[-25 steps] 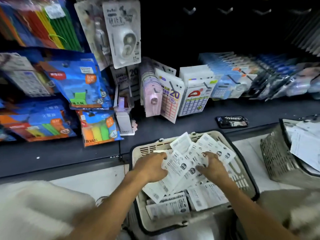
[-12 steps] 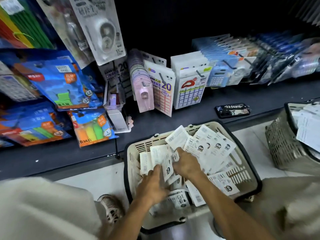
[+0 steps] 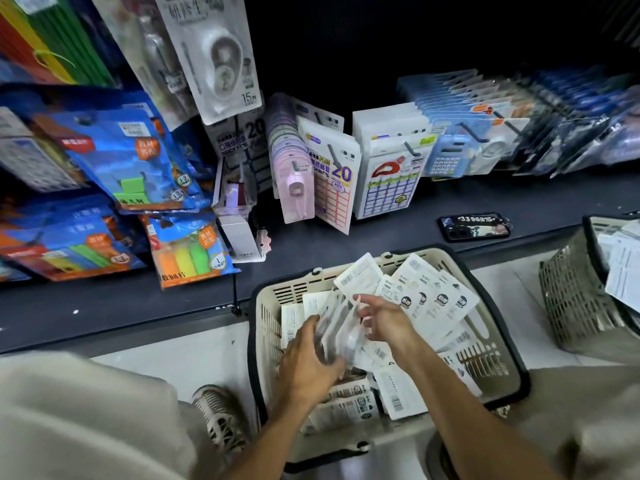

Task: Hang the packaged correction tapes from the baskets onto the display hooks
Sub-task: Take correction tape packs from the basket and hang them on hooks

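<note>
Here the left hand (image 3: 308,362) is curled around a small stack of packaged correction tapes (image 3: 337,332), with its fingers wrapped on the left side of the stack, which stands on edge above the cream plastic basket (image 3: 498,372). The stack is blurred, so I cannot tell how many packs are in it. The right hand (image 3: 386,323) is just beside the stack on its right side; its fingers are loosely bent and a little apart, and the fingertips (image 3: 362,301) touch the top edge of the packs, but it is not clear if they pinch one. Under both hands, more loose correction tape packs (image 3: 429,292) lie in the basket, some fanned against the far wall and some flat at the bottom. The basket stands on the pale floor just in front of the dark shelf (image 3: 346,237). On the shelf lies a phone (image 3: 474,227), and behind it label sticker packs (image 3: 332,181) hang on hooks. A large correction tape pack (image 3: 216,57) hangs higher at the left. A second basket (image 3: 585,299) with white packs is at the right edge. A shoe (image 3: 221,417) shows near the left forearm.
</note>
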`<state>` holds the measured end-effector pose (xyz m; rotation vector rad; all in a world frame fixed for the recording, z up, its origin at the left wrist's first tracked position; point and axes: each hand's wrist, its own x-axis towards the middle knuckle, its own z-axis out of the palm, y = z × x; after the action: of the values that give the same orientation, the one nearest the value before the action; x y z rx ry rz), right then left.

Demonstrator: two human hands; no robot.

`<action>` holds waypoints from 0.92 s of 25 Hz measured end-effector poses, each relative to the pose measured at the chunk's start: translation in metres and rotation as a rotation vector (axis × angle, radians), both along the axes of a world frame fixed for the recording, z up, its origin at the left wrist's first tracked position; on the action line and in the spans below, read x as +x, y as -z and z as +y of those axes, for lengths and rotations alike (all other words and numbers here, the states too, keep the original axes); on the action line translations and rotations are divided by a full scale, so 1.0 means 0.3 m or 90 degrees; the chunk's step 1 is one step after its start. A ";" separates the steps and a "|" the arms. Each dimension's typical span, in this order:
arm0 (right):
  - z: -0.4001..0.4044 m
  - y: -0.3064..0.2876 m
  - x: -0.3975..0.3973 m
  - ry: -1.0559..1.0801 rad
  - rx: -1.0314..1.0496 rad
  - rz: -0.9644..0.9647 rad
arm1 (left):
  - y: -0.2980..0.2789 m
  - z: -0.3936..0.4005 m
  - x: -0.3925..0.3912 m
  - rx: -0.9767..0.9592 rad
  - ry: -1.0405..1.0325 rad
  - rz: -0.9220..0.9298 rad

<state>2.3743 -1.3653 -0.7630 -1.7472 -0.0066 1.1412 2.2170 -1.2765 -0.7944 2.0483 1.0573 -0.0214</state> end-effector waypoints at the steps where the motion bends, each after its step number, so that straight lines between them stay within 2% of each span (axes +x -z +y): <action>1: -0.017 0.018 -0.010 -0.091 -0.033 -0.083 | 0.007 0.009 0.016 -0.021 -0.037 -0.008; 2: -0.034 0.039 -0.028 -0.169 -0.049 -0.117 | 0.013 0.020 0.030 -0.029 -0.053 -0.002; 4: -0.059 0.089 -0.057 -0.216 -0.027 -0.101 | 0.026 0.051 0.047 -0.042 -0.062 0.024; 8: -0.052 0.138 -0.057 -0.177 0.090 -0.048 | 0.075 0.135 0.049 -0.183 -0.106 -0.015; 12: -0.048 0.130 -0.026 -0.141 0.118 0.000 | 0.086 0.159 0.030 -0.371 -0.099 -0.051; 17: 0.017 0.031 0.001 -0.059 0.163 -0.003 | -0.029 0.153 0.041 -0.547 -0.136 -0.207; 20: 0.051 -0.102 0.039 -0.041 0.239 0.049 | -0.169 0.165 0.045 -0.577 -0.168 -0.295; 23: 0.052 -0.270 0.062 -0.099 0.359 0.086 | -0.348 0.209 0.040 -0.506 -0.171 -0.362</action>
<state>2.3928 -1.3498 -0.6821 -1.1824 -0.3549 1.2238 2.2290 -1.2139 -0.6899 1.0889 0.7722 0.2296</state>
